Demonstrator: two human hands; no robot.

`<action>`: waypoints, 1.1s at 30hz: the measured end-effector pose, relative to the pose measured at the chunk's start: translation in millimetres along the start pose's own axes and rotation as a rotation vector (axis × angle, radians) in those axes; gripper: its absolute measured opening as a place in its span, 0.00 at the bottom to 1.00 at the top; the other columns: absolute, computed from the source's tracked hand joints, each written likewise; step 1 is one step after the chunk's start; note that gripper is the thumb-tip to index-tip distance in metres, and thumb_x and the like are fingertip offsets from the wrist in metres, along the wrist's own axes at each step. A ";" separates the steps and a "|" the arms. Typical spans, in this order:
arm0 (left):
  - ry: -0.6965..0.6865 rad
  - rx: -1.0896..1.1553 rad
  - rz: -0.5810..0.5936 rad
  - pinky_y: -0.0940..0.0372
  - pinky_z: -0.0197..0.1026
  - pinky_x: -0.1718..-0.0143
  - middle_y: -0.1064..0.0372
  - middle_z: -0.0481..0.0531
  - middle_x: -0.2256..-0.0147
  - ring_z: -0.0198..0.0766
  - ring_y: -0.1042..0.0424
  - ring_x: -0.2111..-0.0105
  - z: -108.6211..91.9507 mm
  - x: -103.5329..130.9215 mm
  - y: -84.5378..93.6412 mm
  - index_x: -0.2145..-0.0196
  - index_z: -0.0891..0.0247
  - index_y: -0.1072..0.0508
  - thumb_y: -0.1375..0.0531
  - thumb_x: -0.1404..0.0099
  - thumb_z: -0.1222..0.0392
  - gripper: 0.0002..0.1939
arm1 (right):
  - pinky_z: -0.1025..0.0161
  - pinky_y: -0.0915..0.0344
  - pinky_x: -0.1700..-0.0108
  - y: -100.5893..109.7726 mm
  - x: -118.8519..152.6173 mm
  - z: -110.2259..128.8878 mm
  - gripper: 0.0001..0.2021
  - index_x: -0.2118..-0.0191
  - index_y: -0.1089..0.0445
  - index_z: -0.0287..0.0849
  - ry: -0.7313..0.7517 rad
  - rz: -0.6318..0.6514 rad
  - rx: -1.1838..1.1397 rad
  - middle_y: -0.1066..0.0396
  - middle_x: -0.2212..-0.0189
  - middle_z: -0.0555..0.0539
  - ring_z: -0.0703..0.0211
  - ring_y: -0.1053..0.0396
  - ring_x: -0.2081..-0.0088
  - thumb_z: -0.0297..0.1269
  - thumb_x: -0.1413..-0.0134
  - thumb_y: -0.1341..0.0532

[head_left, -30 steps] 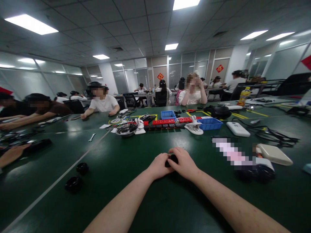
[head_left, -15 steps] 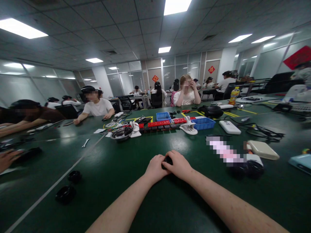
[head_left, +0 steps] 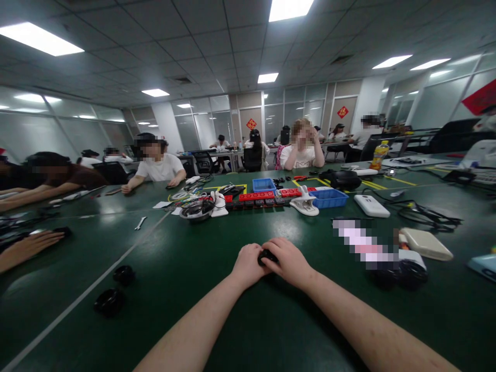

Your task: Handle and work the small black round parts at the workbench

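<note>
Both hands meet over the green table (head_left: 174, 315) around a small black object (head_left: 266, 256). My left hand (head_left: 248, 266) has its fingers curled round the far left side of it. My right hand (head_left: 289, 262) covers it from the right, its thumb across the near side. Much of the object is hidden by the fingers, and what it is cannot be made out. Two black ring-like pieces, one nearer (head_left: 109, 302) and one farther (head_left: 124, 275), lie on the table to the left.
Beyond the hands stand a red and black row of blocks (head_left: 258, 200), a white clamp (head_left: 305, 202) and a blue bin (head_left: 329, 198). A white box (head_left: 371, 205) and black cables are at the right. Another person's hand (head_left: 31, 249) rests at the far left.
The view has shifted slightly, so the table items appear a little farther right. My right hand's fingers lie farther over the black object. The other person's hand at the left reaches farther in.
</note>
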State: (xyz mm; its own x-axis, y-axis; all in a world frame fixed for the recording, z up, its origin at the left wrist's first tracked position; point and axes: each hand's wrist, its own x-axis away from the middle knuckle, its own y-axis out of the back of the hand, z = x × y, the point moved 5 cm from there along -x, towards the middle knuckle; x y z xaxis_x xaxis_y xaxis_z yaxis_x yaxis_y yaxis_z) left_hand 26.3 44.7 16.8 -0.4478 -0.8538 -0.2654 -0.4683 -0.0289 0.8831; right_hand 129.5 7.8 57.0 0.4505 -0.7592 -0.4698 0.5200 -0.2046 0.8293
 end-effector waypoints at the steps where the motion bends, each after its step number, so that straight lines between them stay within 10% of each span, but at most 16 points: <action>1: 0.007 -0.008 0.004 0.41 0.42 0.58 0.32 0.51 0.66 0.44 0.34 0.62 1.7 -0.5 -0.8 0.68 0.61 0.28 0.38 0.49 0.53 0.12 | 0.57 0.41 0.55 2.7 0.1 3.5 0.09 0.60 0.34 0.42 0.033 -0.010 -0.002 0.33 0.62 0.45 0.55 0.37 0.59 0.34 0.49 0.43; 7: 0.082 -0.032 -0.013 0.41 0.43 0.61 0.33 0.52 0.66 0.44 0.34 0.63 10.3 0.3 1.6 0.68 0.61 0.26 0.44 0.45 0.42 0.19 | 0.55 0.39 0.54 18.8 1.0 -4.4 0.14 0.52 0.39 0.44 -0.039 -0.244 -0.130 0.37 0.57 0.42 0.52 0.37 0.55 0.36 0.46 0.46; 21: 0.233 -0.071 -0.078 0.42 0.44 0.57 0.34 0.53 0.61 0.47 0.36 0.57 19.6 1.8 6.3 0.61 0.60 0.28 0.43 0.46 0.41 0.23 | 0.57 0.40 0.56 23.3 1.4 -25.6 0.08 0.72 0.46 0.44 -0.206 -0.425 -0.184 0.41 0.63 0.44 0.53 0.39 0.58 0.32 0.56 0.43; 33: 0.244 -0.086 -0.048 0.44 0.46 0.53 0.35 0.57 0.58 0.49 0.38 0.54 21.1 3.5 6.4 0.56 0.63 0.31 0.45 0.47 0.38 0.29 | 0.61 0.38 0.65 -21.8 8.5 -88.1 0.14 0.62 0.38 0.41 -0.514 -0.153 -0.119 0.31 0.69 0.47 0.55 0.32 0.66 0.37 0.58 0.38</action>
State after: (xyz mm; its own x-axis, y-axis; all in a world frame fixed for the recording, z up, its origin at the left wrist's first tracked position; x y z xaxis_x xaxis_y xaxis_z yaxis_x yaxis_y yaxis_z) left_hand 5.6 52.6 13.4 -0.2248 -0.9502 -0.2160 -0.4132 -0.1078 0.9042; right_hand 185.9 60.3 8.2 -0.0337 -0.9366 -0.3487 0.6440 -0.2872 0.7091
